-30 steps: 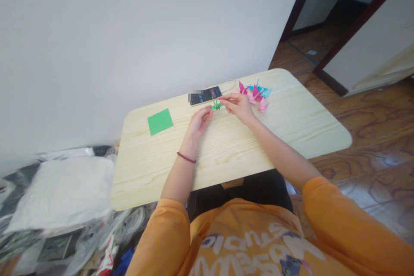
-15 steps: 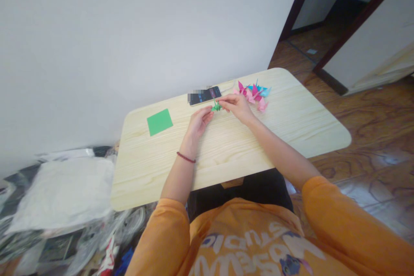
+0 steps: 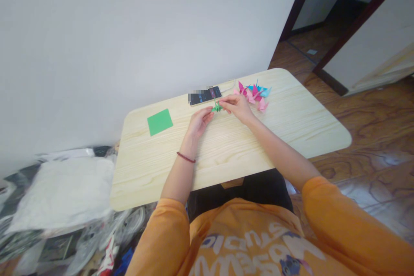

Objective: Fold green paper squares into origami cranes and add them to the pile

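Bare left hand: fingers curled, pinching one side of a small green folded-paper crane | bare right hand: thumb and fingertips together on its opposite side | crane between them over pale wood-grain tabletop; likely feather-light, crisp, easily creased; best gripped at broad folds, sparing thin points

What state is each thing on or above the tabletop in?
Green paper crane: folded, held from both sides
Left hand: pinching the crane's left side
Right hand: pinching the crane's right side
Green paper square: flat, unfolded
Phone: face up, screen lit
Pink paper cranes: folded, clustered
Magenta paper cranes: folded, clustered
Blue origami: folded, in that cluster
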Action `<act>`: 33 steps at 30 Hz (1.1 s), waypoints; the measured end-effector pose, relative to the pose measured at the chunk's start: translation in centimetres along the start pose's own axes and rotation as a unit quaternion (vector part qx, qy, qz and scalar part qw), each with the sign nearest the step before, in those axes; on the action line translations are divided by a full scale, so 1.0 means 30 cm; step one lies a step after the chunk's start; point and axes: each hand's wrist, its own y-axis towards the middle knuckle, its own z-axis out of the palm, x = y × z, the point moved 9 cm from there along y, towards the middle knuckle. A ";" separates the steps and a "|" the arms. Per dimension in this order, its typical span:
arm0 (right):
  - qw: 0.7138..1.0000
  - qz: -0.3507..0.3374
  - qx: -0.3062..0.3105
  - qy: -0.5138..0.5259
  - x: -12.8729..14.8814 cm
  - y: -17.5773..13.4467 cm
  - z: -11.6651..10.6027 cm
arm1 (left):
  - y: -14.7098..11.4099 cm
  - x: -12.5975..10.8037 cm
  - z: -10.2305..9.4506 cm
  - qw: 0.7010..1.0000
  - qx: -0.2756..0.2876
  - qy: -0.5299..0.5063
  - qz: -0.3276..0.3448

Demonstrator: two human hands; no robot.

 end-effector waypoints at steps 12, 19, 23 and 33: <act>0.999 -0.007 0.008 -0.036 0.015 -0.012 0.006 | -0.007 -0.005 0.003 0.999 -0.002 0.034 0.004; 0.999 0.024 0.020 -0.030 0.011 -0.021 0.016 | -0.003 -0.001 0.001 0.999 0.004 0.038 0.003; 0.999 0.028 0.024 -0.032 0.010 -0.022 0.020 | 0.002 0.003 0.000 0.999 0.010 0.046 0.001; 0.998 0.048 0.026 -0.007 -0.004 -0.023 0.020 | 0.006 0.009 -0.005 0.998 0.014 0.052 -0.010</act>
